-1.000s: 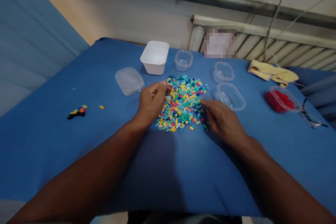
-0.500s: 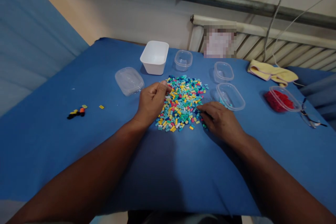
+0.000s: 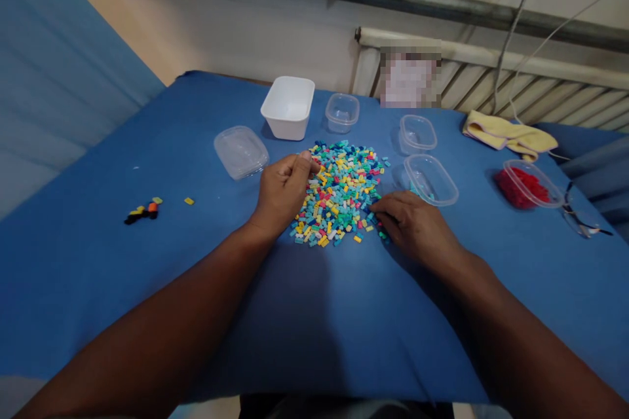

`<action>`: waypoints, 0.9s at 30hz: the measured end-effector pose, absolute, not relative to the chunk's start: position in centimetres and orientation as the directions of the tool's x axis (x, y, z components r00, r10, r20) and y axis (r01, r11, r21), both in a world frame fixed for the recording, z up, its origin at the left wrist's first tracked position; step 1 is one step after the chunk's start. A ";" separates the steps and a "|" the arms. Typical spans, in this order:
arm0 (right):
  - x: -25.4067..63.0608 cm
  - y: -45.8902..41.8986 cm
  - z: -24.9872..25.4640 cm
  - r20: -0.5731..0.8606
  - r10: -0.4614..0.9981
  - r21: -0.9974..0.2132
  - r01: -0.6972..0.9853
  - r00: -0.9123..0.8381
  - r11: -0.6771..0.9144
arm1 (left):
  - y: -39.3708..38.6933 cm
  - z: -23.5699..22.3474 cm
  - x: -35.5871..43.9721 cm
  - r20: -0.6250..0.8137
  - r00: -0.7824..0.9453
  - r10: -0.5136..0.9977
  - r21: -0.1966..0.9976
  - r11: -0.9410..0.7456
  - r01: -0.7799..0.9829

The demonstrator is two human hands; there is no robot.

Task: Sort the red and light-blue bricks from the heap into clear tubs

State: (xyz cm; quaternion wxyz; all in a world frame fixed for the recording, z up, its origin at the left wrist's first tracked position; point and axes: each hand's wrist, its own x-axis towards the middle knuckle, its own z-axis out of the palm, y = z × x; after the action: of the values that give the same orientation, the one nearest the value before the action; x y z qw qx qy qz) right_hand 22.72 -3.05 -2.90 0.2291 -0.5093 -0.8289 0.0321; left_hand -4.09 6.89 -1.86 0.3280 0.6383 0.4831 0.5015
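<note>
On the blue table [image 3: 73,262], the big pile [image 3: 339,190] of mixed bricks sits in the middle, between two hands. The left hand [image 3: 282,190] is at its left edge, thumb pressed on curled fingers; I can't tell if a brick is inside. The right hand [image 3: 413,219] is at its right edge, fingers bent close together, tips by the bricks; I can't tell if it has one. A white box [image 3: 287,127] stands on the far side. On the right, a clear tub [image 3: 554,196] has lots of red bits [image 3: 528,186], so that part looks mostly done. Just beyond the right hand, a near tub [image 3: 439,186] has a few blue bits [image 3: 421,194], so that seems only begun. Most bricks are in the pile, so much looks left.
</note>
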 end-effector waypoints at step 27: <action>22.0 -3.2 -1.9 0.252 0.865 -0.269 0.827 -0.434 0.494 | 6.8 -1.7 -4.0 0.294 0.027 0.955 0.911 -0.288 0.295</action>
State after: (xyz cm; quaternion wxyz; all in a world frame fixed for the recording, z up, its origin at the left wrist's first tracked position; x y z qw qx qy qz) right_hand 22.03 -3.18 -1.92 0.1802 -0.5004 -0.8452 0.0525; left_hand -4.04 6.82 -1.74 0.3350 0.6335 0.4935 0.4929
